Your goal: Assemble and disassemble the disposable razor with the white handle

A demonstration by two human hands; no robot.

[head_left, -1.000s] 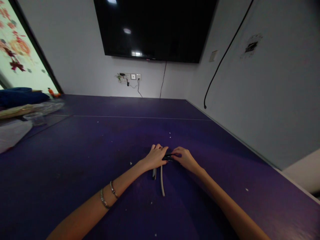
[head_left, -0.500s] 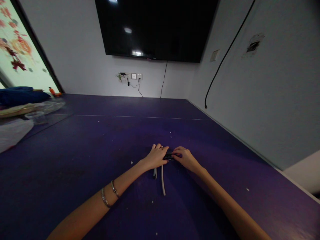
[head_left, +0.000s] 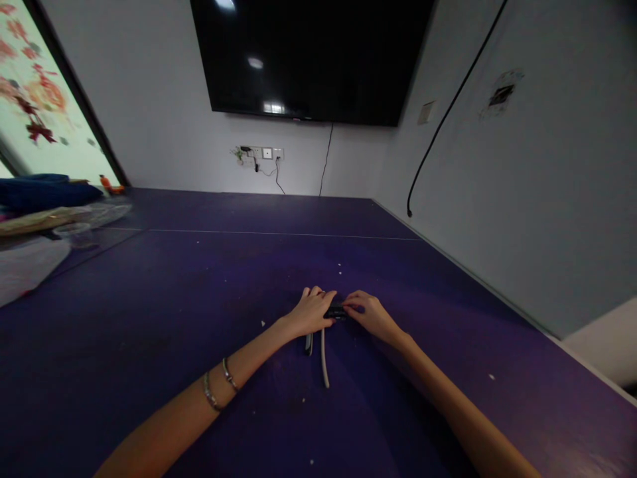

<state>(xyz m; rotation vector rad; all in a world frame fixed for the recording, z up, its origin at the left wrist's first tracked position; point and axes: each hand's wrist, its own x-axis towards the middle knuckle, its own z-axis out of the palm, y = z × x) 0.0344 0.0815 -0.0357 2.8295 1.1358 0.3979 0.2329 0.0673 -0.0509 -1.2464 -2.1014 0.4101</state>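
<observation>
On the purple surface, my left hand (head_left: pixel 312 311) is closed around a small black block-like object (head_left: pixel 336 311), whose exact kind I cannot make out. From below that hand a pale cable-like strip (head_left: pixel 324 362) runs toward me. Beside the strip, a short grey-and-black piece (head_left: pixel 309 344) pokes out under the palm. My right hand (head_left: pixel 364 309) is at the right end of the black object, with thumb and fingertips pinched together. Whatever lies between those fingertips is too small to name.
A black television (head_left: pixel 313 60) hangs on the wall above sockets (head_left: pixel 267 153). One black cable (head_left: pixel 438 126) dangles along the right wall. At far left are blue cloth (head_left: pixel 47 192), a plastic bag (head_left: pixel 30 265) and an orange item (head_left: pixel 110 185). White specks dot the purple surface (head_left: pixel 149 285).
My right fingertips have shifted slightly at the black object's right end, leaving more of it showing. My left hand keeps its hold. The view has moved very slightly.
</observation>
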